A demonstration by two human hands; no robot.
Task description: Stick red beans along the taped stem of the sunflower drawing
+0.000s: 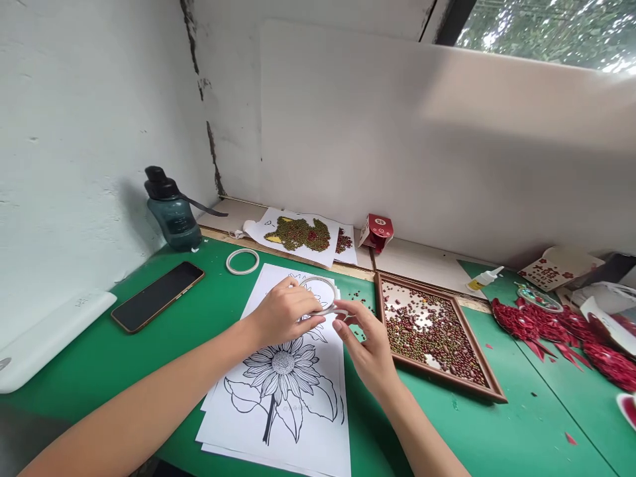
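My left hand (284, 310) is closed on a narrow roll of white tape (318, 278), holding it tilted above the stacked paper. My right hand (370, 348) has its index finger and thumb at the roll's near right side, pinching around a pale bit of tape there; the exact contact is hard to see. Below both hands lies a white sheet (308, 450) printed with a line-drawn sunflower (283, 363), on top of other sheets. The hands cover part of the drawing's upper half.
A second tape roll (242, 262), a phone (158, 296) and a water bottle (173, 215) are on the left. On the right lie a framed tray (489, 377) of beans, a glue bottle (483, 279) and red shredded paper (536, 321). A bean picture (301, 235) rests behind.
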